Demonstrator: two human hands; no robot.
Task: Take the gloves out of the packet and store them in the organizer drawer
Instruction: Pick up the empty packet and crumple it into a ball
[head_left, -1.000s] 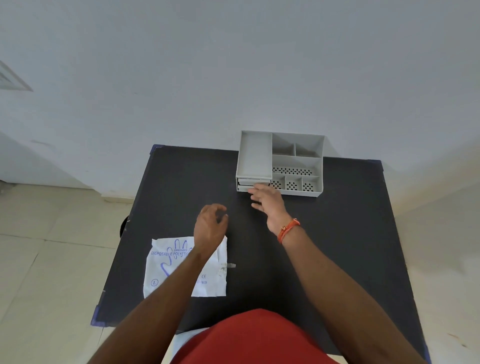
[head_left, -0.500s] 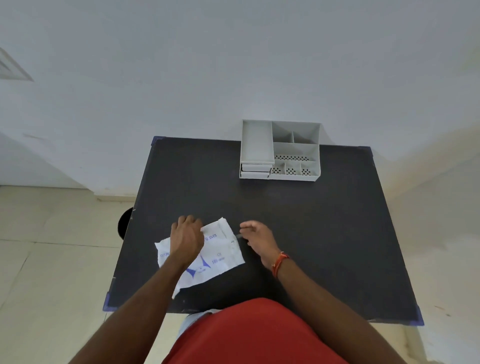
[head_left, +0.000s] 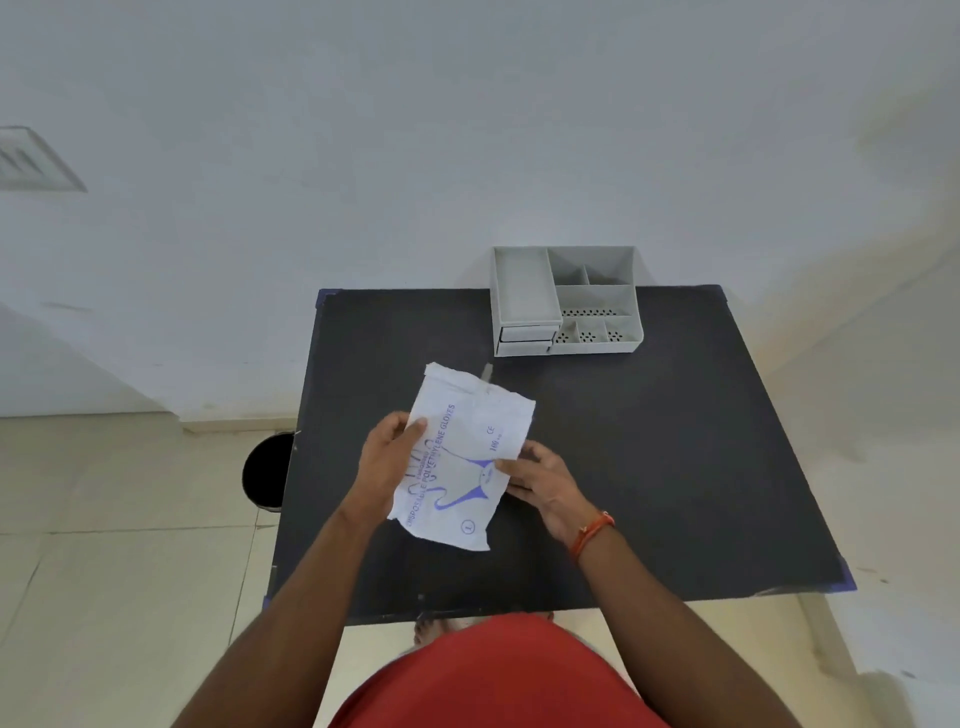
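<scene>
A white glove packet (head_left: 464, 457) with blue print hangs lifted above the black table (head_left: 649, 467), tilted with its top end pointing away from me. My left hand (head_left: 387, 460) grips its left edge. My right hand (head_left: 537, 480) holds its right edge, fingers partly behind the packet. A small clear strip (head_left: 487, 372) sticks out past the packet's far end. The grey organizer (head_left: 566, 301) stands at the table's far edge; its two small drawers (head_left: 525, 340) at the front left look closed. No loose gloves show.
A black round bin (head_left: 266, 470) stands on the tiled floor by the table's left side. A white wall rises right behind the organizer. The table's near edge lies close to my red shirt.
My right hand came back from the organizer's drawers to the packet. Both hands took hold of the packet and raised it off the table, turning it upright-tilted.
</scene>
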